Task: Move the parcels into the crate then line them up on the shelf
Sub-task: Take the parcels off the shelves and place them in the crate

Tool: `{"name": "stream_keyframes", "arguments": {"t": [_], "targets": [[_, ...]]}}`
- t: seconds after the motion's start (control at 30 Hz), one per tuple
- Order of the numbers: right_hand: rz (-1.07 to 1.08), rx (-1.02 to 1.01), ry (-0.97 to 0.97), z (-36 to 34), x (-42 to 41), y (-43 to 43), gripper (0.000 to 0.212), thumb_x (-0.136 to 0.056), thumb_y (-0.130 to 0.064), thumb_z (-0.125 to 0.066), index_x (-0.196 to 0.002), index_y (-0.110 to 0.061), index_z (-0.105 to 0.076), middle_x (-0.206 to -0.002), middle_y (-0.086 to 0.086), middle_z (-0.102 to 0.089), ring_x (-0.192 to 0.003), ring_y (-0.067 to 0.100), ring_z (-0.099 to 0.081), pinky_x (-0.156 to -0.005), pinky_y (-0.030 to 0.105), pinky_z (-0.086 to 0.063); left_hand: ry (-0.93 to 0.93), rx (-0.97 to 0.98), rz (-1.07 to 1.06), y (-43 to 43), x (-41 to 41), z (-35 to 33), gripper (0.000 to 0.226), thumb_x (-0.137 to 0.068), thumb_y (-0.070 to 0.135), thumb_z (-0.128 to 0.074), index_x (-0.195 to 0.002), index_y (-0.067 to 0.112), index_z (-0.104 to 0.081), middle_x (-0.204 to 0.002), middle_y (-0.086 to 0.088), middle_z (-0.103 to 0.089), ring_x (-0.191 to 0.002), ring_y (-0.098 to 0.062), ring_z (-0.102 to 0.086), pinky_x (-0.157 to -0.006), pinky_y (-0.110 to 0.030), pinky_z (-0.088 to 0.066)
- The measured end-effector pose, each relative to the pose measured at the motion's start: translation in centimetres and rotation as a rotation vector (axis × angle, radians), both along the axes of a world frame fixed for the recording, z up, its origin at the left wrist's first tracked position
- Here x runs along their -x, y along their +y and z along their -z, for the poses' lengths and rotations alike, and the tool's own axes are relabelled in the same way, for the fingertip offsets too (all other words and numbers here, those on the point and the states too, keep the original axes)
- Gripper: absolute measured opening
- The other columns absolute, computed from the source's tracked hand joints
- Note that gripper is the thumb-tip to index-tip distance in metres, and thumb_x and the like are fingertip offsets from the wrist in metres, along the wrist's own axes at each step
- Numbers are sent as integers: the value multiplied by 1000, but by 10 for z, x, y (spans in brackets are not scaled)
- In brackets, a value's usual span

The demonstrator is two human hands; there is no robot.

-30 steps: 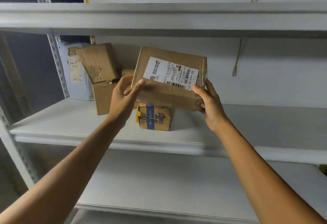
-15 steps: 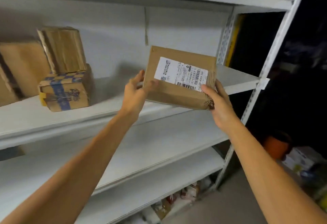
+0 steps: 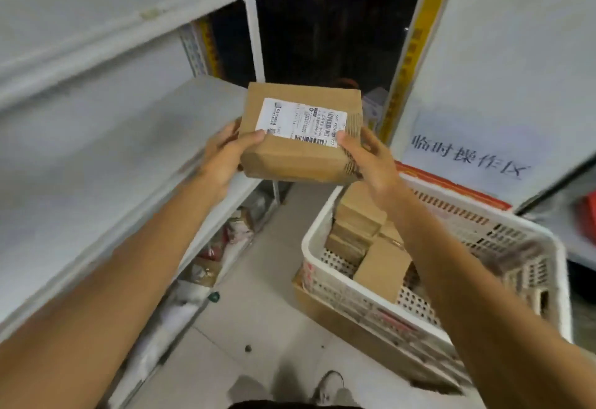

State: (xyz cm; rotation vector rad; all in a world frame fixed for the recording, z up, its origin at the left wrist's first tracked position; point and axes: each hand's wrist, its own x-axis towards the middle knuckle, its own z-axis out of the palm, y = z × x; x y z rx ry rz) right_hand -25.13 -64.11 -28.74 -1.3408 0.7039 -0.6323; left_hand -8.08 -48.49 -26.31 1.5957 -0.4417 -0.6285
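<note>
I hold a brown cardboard parcel [image 3: 300, 137] with a white shipping label between both hands, in the air past the right end of the shelf [image 3: 96, 163]. My left hand [image 3: 225, 153] grips its left side and my right hand [image 3: 371, 163] grips its right side. Below and to the right stands a white perforated plastic crate [image 3: 348, 289] on the floor, with several brown parcels [image 3: 371, 244] inside. My right forearm covers part of the crate's contents.
White metal shelving runs along the left, with bags and packets [image 3: 225, 241] on its lowest level. A white board with Chinese writing [image 3: 467, 153] leans behind the crate. Grey floor lies between shelf and crate; my shoes [image 3: 329, 389] show at the bottom.
My view and both hands swung right and downward with the parcel, away from the parcels stacked on the shelf, so the crate on the floor has come into view.
</note>
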Motion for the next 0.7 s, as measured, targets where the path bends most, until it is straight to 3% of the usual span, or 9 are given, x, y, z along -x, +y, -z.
{"name": "stream_keyframes", "arguments": {"t": [0.13,0.27,0.37,0.47,0.53,0.63,0.7], "targets": [[115,-73,75,50,70,-18,43,-90,-32,-65,-132,-30,-57,-115,-13,-69,-95,-3,-66,-78,18,-53,39,-103,160,-52,43,53,70,-78,30,-75,-140,37,-42,-123,12,-59,-111,-12,-56,-91,-34,-49],[201,-100,159,89,123,-38,41,-91,-29,-64,-131,-21,-57,-99,-12,-69,-82,-3,-64,-69,18,-51,92,-175,300,-96,82,100,55,-82,25,-72,-132,36,-51,-117,15,-63,-109,-9,-57,-90,-33,-48],[301,-176,172,119,155,-52,37,-88,-27,-68,-124,-24,-61,-111,-4,-70,-100,11,-66,-91,32,-54,130,-222,409,-125,101,132,52,-81,22,-73,-128,34,-53,-111,14,-66,-104,-8,-61,-84,-31,-51],[371,-252,223,144,179,-58,48,-85,-31,-71,-129,-21,-56,-115,-4,-69,-102,14,-66,-92,35,-53,159,-256,533,-154,120,154,57,-81,20,-72,-132,34,-50,-106,18,-65,-103,-9,-61,-80,-29,-51],[421,-307,265,159,191,-60,57,-79,-38,-75,-131,-24,-55,-120,-2,-67,-109,21,-64,-98,47,-50,192,-303,609,-171,132,167,59,-82,20,-72,-134,33,-47,-103,21,-63,-99,-4,-60,-78,-26,-51],[502,-367,284,183,212,-71,53,-76,-35,-76,-125,-27,-58,-119,2,-68,-111,29,-64,-98,55,-48,200,-353,690,-198,148,194,70,-81,18,-74,-141,28,-40,-113,13,-65,-103,-7,-62,-90,-30,-52],[546,-406,333,198,227,-79,62,-72,-38,-79,-128,-22,-56,-121,4,-67,-110,30,-63,-96,55,-49,219,-391,724,-209,161,209,76,-80,13,-74,-145,22,-35,-124,5,-63,-104,-5,-61,-91,-24,-52]]}}
